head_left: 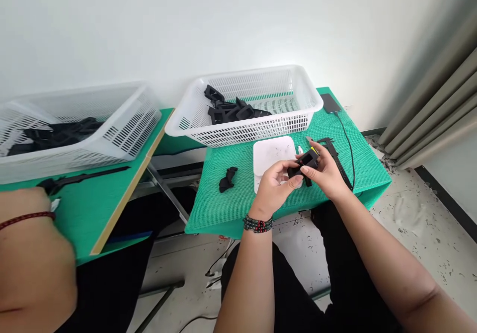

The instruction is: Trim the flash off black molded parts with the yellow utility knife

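Bench with green mesh cover (pixel 208 199) carries a small, crooked black part (pixel 227 179), left of my left hand (pixel 274 186). That hand's grip closes on the lower-left end of an angular black plastic piece with an opening (pixel 308 160), right of the frame's centre. Its long axis slants up rightward into my right hand (pixel 330 176), its grip narrow around the upper-right end; both hands touch it, neither nearer. Beyond lies a black caliper (pixel 337 161).

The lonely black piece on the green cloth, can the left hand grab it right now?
Probably yes, if it lets go first: the left hand is holding a black part together with the right hand. Nothing seems to block the way across the green cloth to the lonely piece.
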Tool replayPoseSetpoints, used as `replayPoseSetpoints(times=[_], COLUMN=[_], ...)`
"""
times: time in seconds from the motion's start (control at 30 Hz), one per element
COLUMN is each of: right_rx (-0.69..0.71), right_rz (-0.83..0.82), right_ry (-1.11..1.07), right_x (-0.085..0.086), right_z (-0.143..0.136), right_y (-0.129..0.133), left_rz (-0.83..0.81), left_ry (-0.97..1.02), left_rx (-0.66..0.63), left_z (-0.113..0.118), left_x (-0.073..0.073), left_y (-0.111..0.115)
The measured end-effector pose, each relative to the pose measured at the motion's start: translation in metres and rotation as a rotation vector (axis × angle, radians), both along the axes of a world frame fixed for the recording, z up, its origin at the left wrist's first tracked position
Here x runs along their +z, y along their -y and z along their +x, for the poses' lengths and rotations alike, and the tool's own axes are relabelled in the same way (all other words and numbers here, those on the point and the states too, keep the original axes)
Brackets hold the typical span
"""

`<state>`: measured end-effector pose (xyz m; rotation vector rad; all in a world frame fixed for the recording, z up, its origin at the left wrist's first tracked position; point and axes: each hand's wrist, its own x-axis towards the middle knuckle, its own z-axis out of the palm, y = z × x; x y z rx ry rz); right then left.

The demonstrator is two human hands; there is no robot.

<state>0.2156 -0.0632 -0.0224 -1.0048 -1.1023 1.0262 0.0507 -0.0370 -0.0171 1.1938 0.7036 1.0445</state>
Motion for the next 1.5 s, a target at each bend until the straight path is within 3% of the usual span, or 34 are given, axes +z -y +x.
replayPoseSetpoints(times=[0.23,0.73,0.83,0.93,1.03,1.2,1.37,1.5], right_rx=[0.004,-0.239,-0.290,-0.318,-0.250,0.002,0.194,0.361], right_rz=[-0.051,-0.146,-0.080,0.050,0.234,0.182,0.147,0.203], right_ry=[-0.024,-0.008,0.121,0.471,0.907,1.392,1.527,1.462], right_x=[-0.007,-0.012,-0.016,-0.009,0.009,0.039,0.058,0.088], right_z=[0.003,0.015,0.017,0.016,0.013,0.001,-0.007,0.002], right_y=[-0.002,-0.006,-0.003,0.003,0.009,0.005,-0.012,-0.032], left_rz=[0.094,0.248,0.266,0.320,0.407,0.522,0.502,0.410], left_ry=[-0.106,-0.223,-0.302,-0.432,-0.510,-0.550,-0.489,-0.374], left_rx=[0.195,0.527,0.533,0.460,0.345,0.182,0.130,0.224], left_z=[0.001,-0.006,-0.010,-0.012,-0.013,-0.017,-0.023,-0.026], left_x=[-0.001,-0.009,-0.011,-0.008,-0.001,0.008,0.011,0.009], left_y=[-0.003,-0.018,-0.019,-0.017,-0.013,-0.007,-0.006,-0.007])
